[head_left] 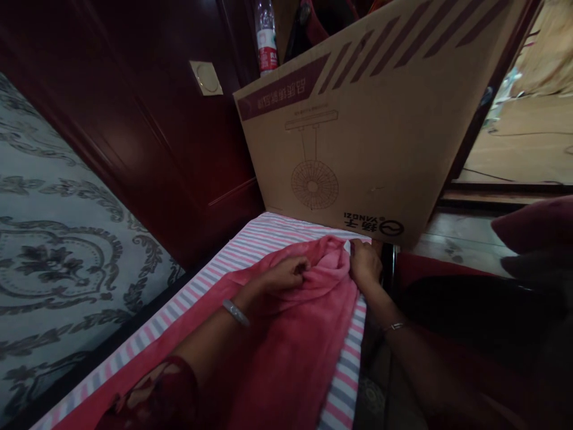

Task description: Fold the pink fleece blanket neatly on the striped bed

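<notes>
A pink plush blanket (286, 352) lies lengthwise over a striped sheet (176, 307) of white, pink and grey. At its far end the blanket is bunched into a rolled fold. My left hand (286, 273) rests on this fold with its fingers curled closed on the fabric. On the right side of the fold my right hand (366, 263) is closed at the blanket's corner, its fingertips partly hidden. A small white bit, perhaps a label or a sheet corner, shows beside its fingers.
A large cardboard box (371, 131) with a fan drawing stands right behind the far end. A plastic bottle (267, 48) is behind it. Dark red panelling (147, 119) and a patterned wall (62, 257) border the left; a doorway opens at the right.
</notes>
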Tool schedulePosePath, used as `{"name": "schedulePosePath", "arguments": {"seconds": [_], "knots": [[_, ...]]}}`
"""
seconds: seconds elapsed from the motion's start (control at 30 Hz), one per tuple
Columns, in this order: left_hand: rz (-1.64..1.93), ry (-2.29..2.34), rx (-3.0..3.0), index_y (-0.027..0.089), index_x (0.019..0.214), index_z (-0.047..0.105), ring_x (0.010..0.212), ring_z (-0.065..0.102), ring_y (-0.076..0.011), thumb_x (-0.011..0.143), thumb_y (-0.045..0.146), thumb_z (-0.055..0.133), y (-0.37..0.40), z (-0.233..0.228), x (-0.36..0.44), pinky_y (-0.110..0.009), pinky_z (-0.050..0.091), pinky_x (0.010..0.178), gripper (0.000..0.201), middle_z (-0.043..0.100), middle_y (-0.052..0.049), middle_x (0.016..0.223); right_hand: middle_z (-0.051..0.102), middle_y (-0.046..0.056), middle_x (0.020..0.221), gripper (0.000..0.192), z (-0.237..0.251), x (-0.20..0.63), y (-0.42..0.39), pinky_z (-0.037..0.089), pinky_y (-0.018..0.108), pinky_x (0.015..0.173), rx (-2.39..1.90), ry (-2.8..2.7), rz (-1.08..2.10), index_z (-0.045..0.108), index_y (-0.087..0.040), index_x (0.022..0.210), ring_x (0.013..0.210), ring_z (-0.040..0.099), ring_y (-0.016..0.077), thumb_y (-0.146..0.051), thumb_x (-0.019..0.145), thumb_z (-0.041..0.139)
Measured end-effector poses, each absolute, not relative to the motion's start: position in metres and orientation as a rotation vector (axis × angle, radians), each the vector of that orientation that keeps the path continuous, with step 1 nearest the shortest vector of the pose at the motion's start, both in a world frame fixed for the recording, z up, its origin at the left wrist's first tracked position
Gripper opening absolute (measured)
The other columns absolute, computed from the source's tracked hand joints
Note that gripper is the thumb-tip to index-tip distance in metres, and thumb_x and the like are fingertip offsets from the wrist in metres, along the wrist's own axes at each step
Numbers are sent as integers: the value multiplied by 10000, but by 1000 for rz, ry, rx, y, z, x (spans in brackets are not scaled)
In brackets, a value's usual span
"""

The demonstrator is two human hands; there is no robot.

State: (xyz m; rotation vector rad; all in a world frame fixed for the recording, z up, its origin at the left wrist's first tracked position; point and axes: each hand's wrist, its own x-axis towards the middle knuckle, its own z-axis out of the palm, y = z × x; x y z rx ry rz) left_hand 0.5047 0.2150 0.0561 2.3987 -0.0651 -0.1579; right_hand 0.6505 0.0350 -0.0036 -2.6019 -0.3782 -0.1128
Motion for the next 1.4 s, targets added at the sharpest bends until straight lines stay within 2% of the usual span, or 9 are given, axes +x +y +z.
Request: {"name": "schedulePosePath", "arguments": {"seconds": [0.23, 0.37, 0.5, 0.67, 0.77, 0.87, 1.03, 1.23, 1.4], "knots": [[-513, -173, 2489, 197, 1220, 558, 1010, 607, -211, 686, 146, 594, 217, 83, 504, -293, 487, 823, 537, 642, -50, 1184, 656, 149, 1182, 392, -4, 651, 35, 445, 306, 833, -2584, -364, -106, 639, -188, 1312, 1088, 617, 246, -242, 1023, 379], [-674, -236, 2806, 224, 976, 682, 793, 640, -227, 630, 130, 665, 203, 92, 514, -323, 484, 725, 359, 694, -17, 864, 655, 153, 1165, 386, -3, 650, 35, 449, 306, 831, -2568, -353, -118, 643, -188, 1300, 1063, 622, 237, -237, 1013, 389], [-695, -256, 2932, 230, 647, 640, 634, 599, -236, 586, 164, 741, 191, 105, 519, -371, 455, 653, 135, 612, -12, 624, 657, 157, 1150, 381, -2, 649, 35, 452, 311, 814, -2560, -348, -124, 647, -182, 1291, 1069, 622, 248, -235, 1016, 388], [-669, -47, 3058, 219, 439, 492, 839, 634, -299, 533, 213, 843, 201, 140, 516, -399, 456, 843, 364, 546, -25, 531, 663, 163, 1139, 371, -4, 650, 35, 453, 316, 818, -2546, -361, -156, 654, -168, 1273, 1050, 625, 251, -198, 989, 418], [-545, 13, 3292, 224, 554, 605, 1147, 555, -354, 612, 229, 833, 216, 172, 516, -425, 388, 1015, 235, 671, -82, 727, 668, 162, 1125, 378, -6, 649, 35, 451, 324, 832, -2524, -372, -182, 658, -167, 1269, 1048, 624, 256, -184, 982, 411], [-391, -16, 3516, 221, 782, 710, 1223, 501, -359, 792, 235, 700, 232, 198, 523, -448, 391, 1023, 20, 704, -127, 1019, 672, 154, 1141, 385, -7, 649, 35, 452, 333, 846, -2477, -361, -193, 636, -174, 1294, 1072, 614, 266, -188, 981, 410], [196, 252, 3511, 171, 1030, 703, 1238, 513, -337, 905, 129, 485, 259, 198, 548, -438, 429, 967, 254, 556, -156, 1340, 656, 168, 1193, 442, -8, 650, 36, 437, 344, 923, -2392, -324, -206, 550, -112, 1384, 1151, 569, 279, -242, 965, 494], [372, 824, 3182, 193, 1206, 624, 1049, 657, -295, 902, 107, 487, 287, 159, 588, -374, 476, 857, 344, 682, -144, 1127, 615, 179, 1228, 467, -14, 654, 36, 420, 364, 978, -2297, -311, -282, 552, -108, 1392, 1193, 535, 292, -242, 950, 486], [601, 967, 3000, 206, 1315, 552, 1221, 573, -278, 951, 91, 338, 290, 128, 613, -374, 447, 953, 438, 611, -144, 1322, 575, 171, 1264, 462, -20, 657, 36, 432, 365, 959, -2279, -299, -299, 580, -135, 1374, 1151, 555, 288, -280, 955, 449]]}}
